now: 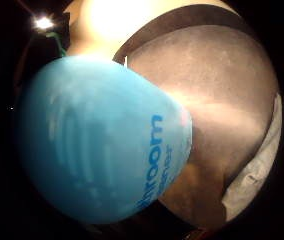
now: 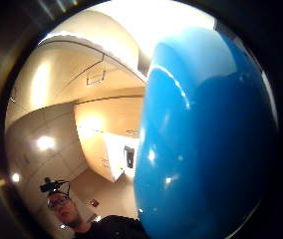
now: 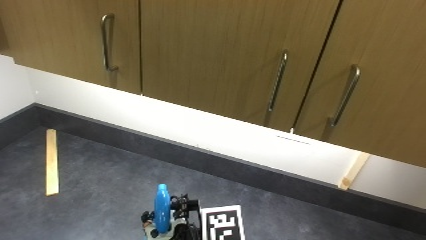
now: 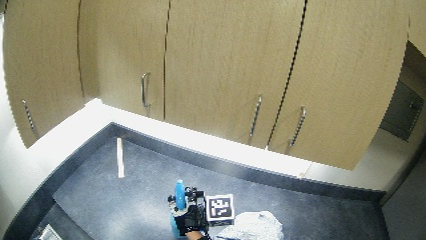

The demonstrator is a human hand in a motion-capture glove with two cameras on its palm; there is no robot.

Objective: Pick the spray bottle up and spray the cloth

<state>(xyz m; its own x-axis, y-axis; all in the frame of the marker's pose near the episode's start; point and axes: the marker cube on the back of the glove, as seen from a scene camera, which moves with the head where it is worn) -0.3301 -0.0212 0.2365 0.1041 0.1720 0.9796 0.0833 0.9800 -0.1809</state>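
Observation:
A blue spray bottle (image 4: 178, 194) stands out above my black-gloved right hand (image 4: 190, 218), which grips it low over the dark grey countertop (image 4: 120, 200). In the outside view only the bottle's blue body (image 3: 162, 207) and part of the hand (image 3: 178, 227) show at the bottom edge. The bottle (image 1: 102, 155) fills much of both palm views, with blue lettering on its side, and its glossy body (image 2: 206, 139) is close to the palm. A pale crumpled cloth (image 4: 249, 226) lies on the countertop just right of the hand, and it shows beside the bottle (image 1: 254, 175).
A thin wooden strip (image 3: 51, 161) lies on the countertop at the left. A white backsplash (image 3: 200, 130) and wooden cabinet doors with metal handles (image 3: 276, 87) rise behind. A person's head and dark top (image 2: 62, 204) show past the bottle.

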